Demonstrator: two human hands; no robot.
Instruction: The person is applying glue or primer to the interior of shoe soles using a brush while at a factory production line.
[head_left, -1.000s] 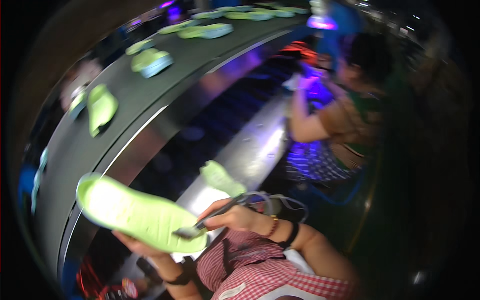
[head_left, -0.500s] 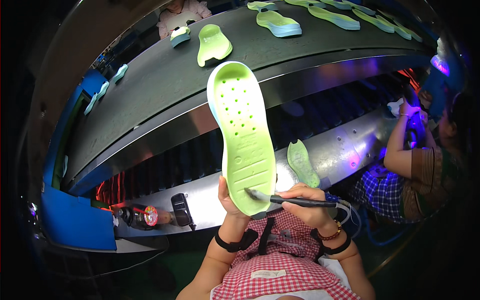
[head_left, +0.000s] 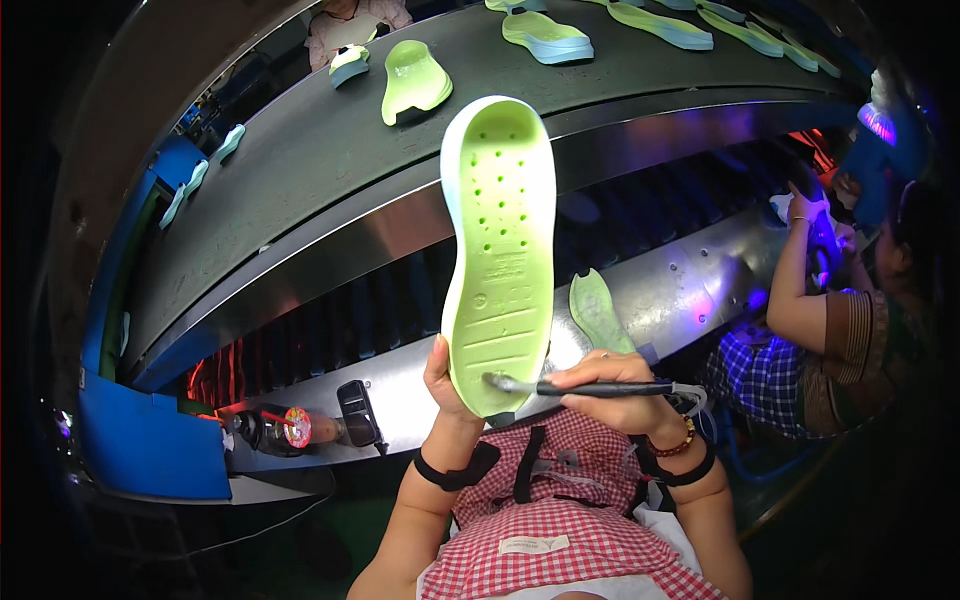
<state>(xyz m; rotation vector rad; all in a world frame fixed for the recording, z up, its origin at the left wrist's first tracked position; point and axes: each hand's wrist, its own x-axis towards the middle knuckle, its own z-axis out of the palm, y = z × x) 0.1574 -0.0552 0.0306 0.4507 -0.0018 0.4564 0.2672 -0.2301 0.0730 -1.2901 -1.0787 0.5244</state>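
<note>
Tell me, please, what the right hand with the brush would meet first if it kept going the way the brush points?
The right hand points its brush leftward; the bristles already touch the heel of the green shoe sole. Beyond it comes the left hand, probably the thumb.

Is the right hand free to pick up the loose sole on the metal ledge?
Probably not: the right hand grips a brush against the held sole, though the loose sole lies unobstructed just above it.

We cannot see the fingers of the left hand [head_left: 447, 385]; the green sole [head_left: 500, 250] hides them. Our forearms are cut off by the lower frame edge. At the top edge, a person in pink [head_left: 352, 20] is cropped, and the soles [head_left: 700, 22] upper right blur.
</note>
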